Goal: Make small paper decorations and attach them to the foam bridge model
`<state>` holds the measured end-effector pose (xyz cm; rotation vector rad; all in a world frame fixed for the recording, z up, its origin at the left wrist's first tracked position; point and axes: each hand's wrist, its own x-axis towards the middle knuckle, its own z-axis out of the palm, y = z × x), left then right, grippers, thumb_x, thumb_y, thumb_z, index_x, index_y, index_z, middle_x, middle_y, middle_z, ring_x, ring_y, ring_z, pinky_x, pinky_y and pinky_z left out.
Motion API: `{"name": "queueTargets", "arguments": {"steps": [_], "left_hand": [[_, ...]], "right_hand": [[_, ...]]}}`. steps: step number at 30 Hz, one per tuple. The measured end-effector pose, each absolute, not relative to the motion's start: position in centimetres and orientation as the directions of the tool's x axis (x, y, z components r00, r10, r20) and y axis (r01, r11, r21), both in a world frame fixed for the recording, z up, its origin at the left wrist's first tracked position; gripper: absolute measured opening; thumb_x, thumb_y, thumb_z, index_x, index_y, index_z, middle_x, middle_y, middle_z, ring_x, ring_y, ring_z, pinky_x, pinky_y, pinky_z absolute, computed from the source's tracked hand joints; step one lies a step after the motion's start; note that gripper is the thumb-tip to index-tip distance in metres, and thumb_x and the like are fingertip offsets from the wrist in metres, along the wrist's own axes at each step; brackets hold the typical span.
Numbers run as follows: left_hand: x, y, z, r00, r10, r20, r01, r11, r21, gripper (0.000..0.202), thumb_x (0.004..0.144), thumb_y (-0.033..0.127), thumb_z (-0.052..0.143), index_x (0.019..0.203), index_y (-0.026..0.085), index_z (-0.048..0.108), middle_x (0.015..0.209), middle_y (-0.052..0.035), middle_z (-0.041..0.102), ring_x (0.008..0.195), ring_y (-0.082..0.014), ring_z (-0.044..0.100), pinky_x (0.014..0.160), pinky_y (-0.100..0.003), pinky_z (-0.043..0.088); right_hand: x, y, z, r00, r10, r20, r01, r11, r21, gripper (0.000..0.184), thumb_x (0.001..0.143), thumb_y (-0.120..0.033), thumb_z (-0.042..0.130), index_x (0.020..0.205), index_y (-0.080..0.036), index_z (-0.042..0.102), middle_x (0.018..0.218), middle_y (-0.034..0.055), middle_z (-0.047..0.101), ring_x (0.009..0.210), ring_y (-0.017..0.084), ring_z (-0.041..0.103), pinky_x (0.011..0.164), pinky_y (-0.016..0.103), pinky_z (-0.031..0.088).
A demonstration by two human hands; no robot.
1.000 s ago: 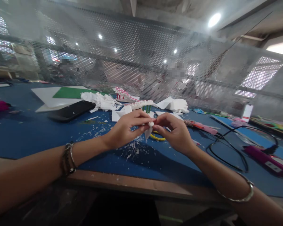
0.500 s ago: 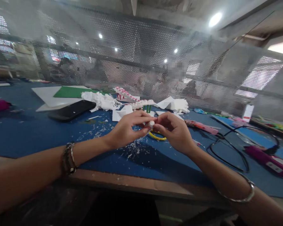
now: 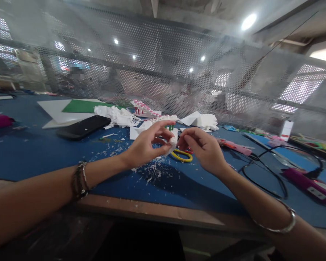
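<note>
Between the thumb and bent fingers of my left hand point(image 3: 145, 145) is a small white piece of crumpled paper point(image 3: 173, 142). My right hand point(image 3: 203, 148) is just to the right of it, apart from the paper, its fingers curled in and the thumb close against them. Whether anything tiny sits in those fingertips is hidden. Below the paper, a yellow loop point(image 3: 181, 156) with red beside it looks like scissor handles on the blue table point(image 3: 108, 185). White paper scraps point(image 3: 157, 170) are scattered under both hands.
Behind my hands lie shredded white paper point(image 3: 115, 115), folded white sheets point(image 3: 202, 121) and a pink-and-white craft piece point(image 3: 145, 108). A black phone point(image 3: 83, 127) is at left. At right are a pink-red corded tool point(image 3: 235, 146), black cable point(image 3: 263, 186) and purple power strip point(image 3: 309, 186).
My right hand has drawn back slightly to the right, away from the white paper. The fingers of my left hand have lifted and spread a little, still keeping the paper.
</note>
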<state>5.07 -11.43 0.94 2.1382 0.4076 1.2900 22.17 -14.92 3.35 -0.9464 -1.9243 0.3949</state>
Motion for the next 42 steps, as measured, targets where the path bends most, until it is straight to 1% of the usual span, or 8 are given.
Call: {"name": "queueTargets", "arguments": {"steps": [6, 10, 14, 18, 25, 34, 40, 42], "left_hand": [[5.11, -11.31, 0.94, 0.477, 0.522, 0.707, -0.047, -0.789, 0.613, 0.045, 0.073, 0.020, 0.053, 0.115, 0.015, 0.037, 0.090, -0.0057, 0.055, 0.084, -0.0136, 0.055, 0.072, -0.023, 0.049], [5.08, -11.48, 1.09, 0.491, 0.462, 0.739, -0.031, -0.838, 0.545, 0.044, 0.073, 0.018, 0.052, 0.114, 0.015, 0.035, 0.089, -0.0055, 0.057, 0.080, -0.0124, 0.056, 0.071, -0.024, 0.048], [5.11, -11.49, 1.11, 0.493, 0.426, 0.759, -0.021, -0.866, 0.500, 0.043, 0.073, 0.016, 0.052, 0.113, 0.015, 0.035, 0.086, -0.0044, 0.058, 0.078, -0.0114, 0.056, 0.069, -0.023, 0.047], [5.13, -11.35, 1.08, 0.484, 0.427, 0.764, -0.007, -0.871, 0.491, 0.042, 0.074, 0.019, 0.052, 0.113, 0.015, 0.036, 0.087, -0.0045, 0.058, 0.078, -0.0115, 0.056, 0.069, -0.023, 0.047], [5.10, -11.23, 1.10, 0.502, 0.421, 0.755, 0.005, -0.875, 0.484, 0.039, 0.072, 0.014, 0.052, 0.109, 0.014, 0.039, 0.086, -0.0047, 0.057, 0.077, -0.0108, 0.055, 0.068, -0.021, 0.047], [5.03, -11.14, 1.00, 0.504, 0.442, 0.742, -0.001, -0.858, 0.513, 0.040, 0.072, 0.014, 0.052, 0.110, 0.015, 0.039, 0.088, -0.0043, 0.056, 0.078, -0.0112, 0.055, 0.069, -0.022, 0.047], [5.25, -11.31, 0.99, 0.491, 0.473, 0.731, 0.013, -0.843, 0.537, 0.040, 0.073, 0.021, 0.054, 0.110, 0.017, 0.038, 0.087, -0.0038, 0.057, 0.078, -0.0123, 0.056, 0.068, -0.023, 0.048], [5.33, -11.36, 0.93, 0.496, 0.480, 0.724, 0.006, -0.835, 0.550, 0.042, 0.072, 0.021, 0.054, 0.110, 0.016, 0.038, 0.085, -0.0037, 0.057, 0.079, -0.0129, 0.056, 0.069, -0.023, 0.048]], "right_hand": [[22.20, -15.06, 3.41, -0.305, 0.726, 0.617, 0.440, 0.682, -0.585, 0.022, 0.082, -0.018, 0.030, 0.063, -0.018, 0.041, 0.052, -0.0033, 0.048, 0.047, 0.006, 0.046, 0.047, 0.020, 0.039], [22.39, -15.32, 3.44, -0.384, 0.672, 0.633, 0.586, 0.707, -0.396, 0.032, 0.082, -0.021, 0.029, 0.051, -0.019, 0.033, 0.044, -0.0047, 0.039, 0.041, 0.005, 0.035, 0.043, 0.021, 0.031], [22.50, -15.34, 3.30, -0.412, 0.591, 0.694, 0.643, 0.728, -0.238, 0.017, 0.080, -0.024, 0.039, 0.064, -0.019, 0.039, 0.053, -0.0040, 0.044, 0.046, 0.006, 0.041, 0.046, 0.020, 0.034], [22.52, -15.36, 3.18, -0.463, 0.533, 0.708, 0.640, 0.754, -0.149, 0.011, 0.082, -0.017, 0.033, 0.075, -0.019, 0.042, 0.062, -0.0013, 0.049, 0.053, 0.007, 0.046, 0.051, 0.019, 0.038], [22.35, -15.34, 3.32, -0.469, 0.530, 0.707, 0.697, 0.713, -0.073, 0.014, 0.079, -0.014, 0.037, 0.075, -0.016, 0.050, 0.056, -0.0026, 0.052, 0.046, 0.005, 0.044, 0.047, 0.018, 0.035], [22.46, -15.16, 3.25, -0.376, 0.554, 0.743, 0.700, 0.695, -0.163, 0.007, 0.070, -0.016, 0.053, 0.064, -0.017, 0.054, 0.055, -0.0037, 0.052, 0.043, 0.004, 0.037, 0.043, 0.019, 0.032], [22.49, -15.27, 3.42, -0.505, 0.484, 0.714, 0.596, 0.795, -0.117, 0.021, 0.073, -0.030, 0.055, 0.091, -0.019, 0.057, 0.069, -0.0007, 0.055, 0.049, 0.007, 0.043, 0.053, 0.023, 0.038], [22.22, -15.29, 3.37, -0.532, 0.475, 0.701, 0.591, 0.801, -0.093, 0.021, 0.072, -0.028, 0.058, 0.090, -0.016, 0.057, 0.066, -0.0010, 0.052, 0.049, 0.007, 0.042, 0.052, 0.022, 0.037]]}}
